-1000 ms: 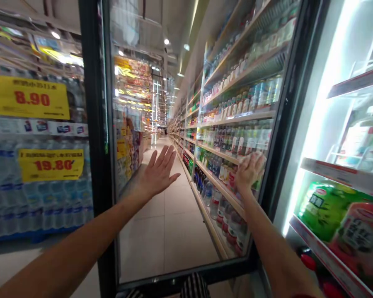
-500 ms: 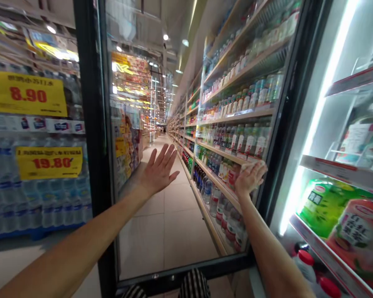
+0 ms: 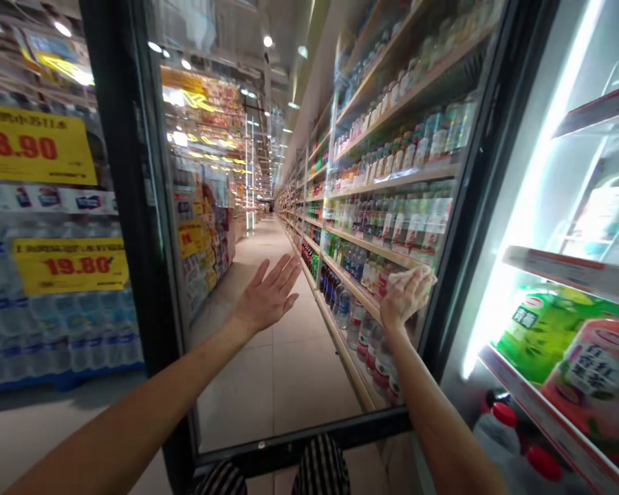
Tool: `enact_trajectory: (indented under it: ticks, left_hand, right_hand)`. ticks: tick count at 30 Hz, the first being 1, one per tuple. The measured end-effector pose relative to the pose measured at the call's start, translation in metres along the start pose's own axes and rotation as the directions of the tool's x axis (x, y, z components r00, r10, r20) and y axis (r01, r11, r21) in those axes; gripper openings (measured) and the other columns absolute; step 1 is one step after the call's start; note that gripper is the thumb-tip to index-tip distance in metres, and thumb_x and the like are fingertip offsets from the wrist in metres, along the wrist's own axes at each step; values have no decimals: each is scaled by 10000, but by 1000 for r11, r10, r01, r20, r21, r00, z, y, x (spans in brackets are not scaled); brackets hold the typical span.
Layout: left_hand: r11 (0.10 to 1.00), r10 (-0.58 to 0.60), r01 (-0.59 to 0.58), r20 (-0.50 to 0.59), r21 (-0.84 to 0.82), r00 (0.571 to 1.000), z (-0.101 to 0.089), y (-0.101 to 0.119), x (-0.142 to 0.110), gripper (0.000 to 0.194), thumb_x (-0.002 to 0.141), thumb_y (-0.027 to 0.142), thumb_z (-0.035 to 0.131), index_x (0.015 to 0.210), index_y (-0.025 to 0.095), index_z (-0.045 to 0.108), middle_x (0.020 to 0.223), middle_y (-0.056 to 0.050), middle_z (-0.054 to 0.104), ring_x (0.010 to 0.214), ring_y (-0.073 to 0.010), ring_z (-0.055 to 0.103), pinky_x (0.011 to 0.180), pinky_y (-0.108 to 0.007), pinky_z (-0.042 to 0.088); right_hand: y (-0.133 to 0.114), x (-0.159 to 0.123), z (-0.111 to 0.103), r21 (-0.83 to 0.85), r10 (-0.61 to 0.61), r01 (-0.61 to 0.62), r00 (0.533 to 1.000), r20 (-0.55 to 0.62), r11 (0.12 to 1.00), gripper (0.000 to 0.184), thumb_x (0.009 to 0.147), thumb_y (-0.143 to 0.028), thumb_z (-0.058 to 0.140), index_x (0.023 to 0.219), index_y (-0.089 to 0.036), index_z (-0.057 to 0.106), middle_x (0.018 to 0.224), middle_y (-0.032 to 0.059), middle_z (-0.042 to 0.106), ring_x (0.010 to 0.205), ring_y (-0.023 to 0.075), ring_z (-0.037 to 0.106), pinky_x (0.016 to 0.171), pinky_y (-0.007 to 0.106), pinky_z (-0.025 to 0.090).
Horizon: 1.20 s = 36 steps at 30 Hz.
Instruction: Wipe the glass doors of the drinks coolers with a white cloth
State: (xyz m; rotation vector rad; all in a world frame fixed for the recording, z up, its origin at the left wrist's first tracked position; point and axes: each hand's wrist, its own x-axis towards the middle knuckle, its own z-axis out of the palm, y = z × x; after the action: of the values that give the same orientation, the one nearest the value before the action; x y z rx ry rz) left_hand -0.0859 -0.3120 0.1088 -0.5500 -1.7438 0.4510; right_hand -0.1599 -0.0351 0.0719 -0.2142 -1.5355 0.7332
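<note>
In the head view, my left hand (image 3: 269,293) reaches toward the glass door (image 3: 237,405) with its palm forward and fingers stretched. It looks flat against the pane and holds nothing. Nearer the door's right edge, my right hand (image 3: 403,301) presses a crumpled white cloth (image 3: 417,273) to the glass. The fingers lie over the cloth and hide part of it. Through or in the pane, shelves of bottles and a long aisle show behind both hands.
A black door frame (image 3: 128,206) surrounds the pane. On the right, a lit cooler shelf (image 3: 562,430) carries green and pink drink bottles; red-capped bottles stand below. Water packs (image 3: 56,309) with yellow price signs (image 3: 72,266) stand to the left. Striped knees (image 3: 320,467) sit beneath the door.
My right hand and the cloth have slid slightly left, away from the door's right edge. My left hand appears a little lower and stays spread. The view has shifted slightly.
</note>
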Motion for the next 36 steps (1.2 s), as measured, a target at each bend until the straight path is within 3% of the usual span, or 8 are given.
enact_trajectory:
  ticks: [3, 8, 13, 17, 21, 26, 30, 36]
  left_hand:
    - [1000, -12, 12, -17, -14, 1000, 1, 0, -1, 641, 867, 344, 430, 1409, 139, 157, 1420, -89, 313, 1359, -192, 170, 1127, -411, 84]
    - [998, -24, 23, -6, -55, 1000, 0, 1, -1, 628, 872, 332, 420, 1413, 167, 147, 1412, -84, 332, 1345, -193, 221, 1122, -402, 103]
    - [999, -24, 25, 31, -46, 999, -2, 2, -1, 628, 867, 336, 424, 1410, 161, 162, 1424, -88, 308, 1348, -199, 215, 1125, -414, 59]
    - [998, -28, 29, 28, -49, 999, -1, 1, -1, 621, 868, 334, 416, 1409, 157, 167, 1427, -88, 304, 1353, -197, 198, 1125, -414, 61]
    - [998, -25, 26, 16, -59, 1000, -2, 0, -1, 618, 864, 331, 424, 1406, 152, 186, 1418, -91, 325, 1354, -189, 196, 1125, -406, 79]
    - [999, -21, 21, 22, -39, 1000, -3, 2, -1, 591, 869, 335, 413, 1396, 148, 220, 1424, -86, 312, 1355, -192, 190, 1128, -413, 53]
    - [999, -21, 21, 25, -28, 999, -2, 3, -1, 593, 872, 340, 406, 1397, 140, 214, 1428, -89, 302, 1362, -192, 159, 1130, -418, 47]
    - [997, -32, 34, 42, -62, 999, -2, 1, -2, 615, 864, 327, 417, 1406, 154, 184, 1427, -90, 307, 1360, -188, 169, 1130, -416, 61]
  right_hand:
    - [-46, -39, 2, 79, -292, 286, 953, 84, 955, 523, 870, -281, 306, 1377, -151, 290, 1449, 172, 259, 1373, 259, 133, 1058, 551, 185]
    - [-51, -81, -6, 223, -713, 677, 672, 202, 701, 486, 828, -299, 428, 1310, -244, 409, 1398, 96, 384, 1357, 241, 208, 1083, 525, 145]
    - [25, -52, -8, -44, -131, 134, 990, 59, 990, 527, 870, -270, 278, 1380, -139, 278, 1434, 214, 263, 1354, 310, 187, 995, 636, 210]
    - [-19, -80, -3, 49, -253, 249, 963, 96, 967, 552, 870, -287, 303, 1397, -142, 231, 1453, 209, 216, 1367, 304, 132, 1014, 601, 228]
    - [-49, -110, -5, 175, -635, 610, 747, 200, 773, 518, 842, -290, 412, 1350, -227, 336, 1422, 146, 320, 1355, 278, 199, 1048, 562, 203]
    - [30, -77, -12, -38, -240, 245, 966, 95, 969, 503, 876, -254, 297, 1371, -167, 293, 1402, 213, 325, 1342, 319, 219, 975, 658, 223]
    - [17, -88, -8, -32, -80, 81, 996, 50, 996, 533, 884, -278, 261, 1390, -112, 241, 1421, 255, 257, 1354, 338, 167, 953, 659, 262]
    - [-35, -147, -13, 258, -697, 648, 665, 269, 717, 475, 818, -294, 455, 1291, -269, 427, 1397, 100, 381, 1351, 272, 220, 1062, 564, 178]
